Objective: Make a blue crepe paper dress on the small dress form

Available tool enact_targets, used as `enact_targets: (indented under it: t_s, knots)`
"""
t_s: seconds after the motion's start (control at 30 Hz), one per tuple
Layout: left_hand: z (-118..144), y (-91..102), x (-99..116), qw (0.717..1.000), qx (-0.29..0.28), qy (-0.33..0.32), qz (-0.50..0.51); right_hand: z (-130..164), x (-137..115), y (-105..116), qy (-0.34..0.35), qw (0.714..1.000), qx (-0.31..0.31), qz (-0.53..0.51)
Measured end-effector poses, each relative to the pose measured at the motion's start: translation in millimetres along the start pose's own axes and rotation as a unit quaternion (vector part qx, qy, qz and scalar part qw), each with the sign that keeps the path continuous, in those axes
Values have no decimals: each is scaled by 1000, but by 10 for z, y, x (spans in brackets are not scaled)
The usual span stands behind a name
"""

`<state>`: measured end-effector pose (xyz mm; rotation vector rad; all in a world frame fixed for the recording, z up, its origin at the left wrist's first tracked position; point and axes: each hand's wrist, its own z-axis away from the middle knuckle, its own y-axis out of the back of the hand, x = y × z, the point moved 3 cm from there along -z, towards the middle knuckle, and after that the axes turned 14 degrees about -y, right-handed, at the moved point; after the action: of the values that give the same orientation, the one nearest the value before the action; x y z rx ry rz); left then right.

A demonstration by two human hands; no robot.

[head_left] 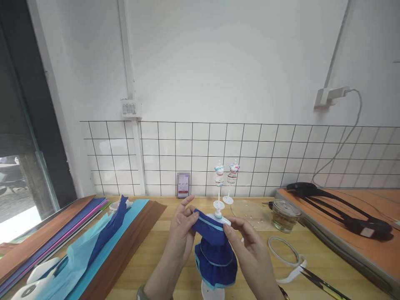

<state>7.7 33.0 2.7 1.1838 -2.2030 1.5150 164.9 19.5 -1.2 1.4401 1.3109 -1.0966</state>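
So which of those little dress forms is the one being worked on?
On the wooden table, two small mannequins stand back by the tiled wall. The one in question, the dark blue paper dress, sits at the front edge between both hands, left hand and right hand. Only it has light blue trim.

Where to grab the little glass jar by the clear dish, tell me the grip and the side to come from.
Grip the glass jar around its side wall, probably from the front. It stands upright and wide-mouthed; the clear dish lies on its left and the board edge crowds its right, leaving the front side free.
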Motion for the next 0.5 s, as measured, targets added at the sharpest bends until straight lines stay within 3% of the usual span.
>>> enact_targets:
  t_s: [0.5]
  knots:
    - [5,-36,-54,998,12,-24,-65,6,-29,-9,8,1000,0,-8]
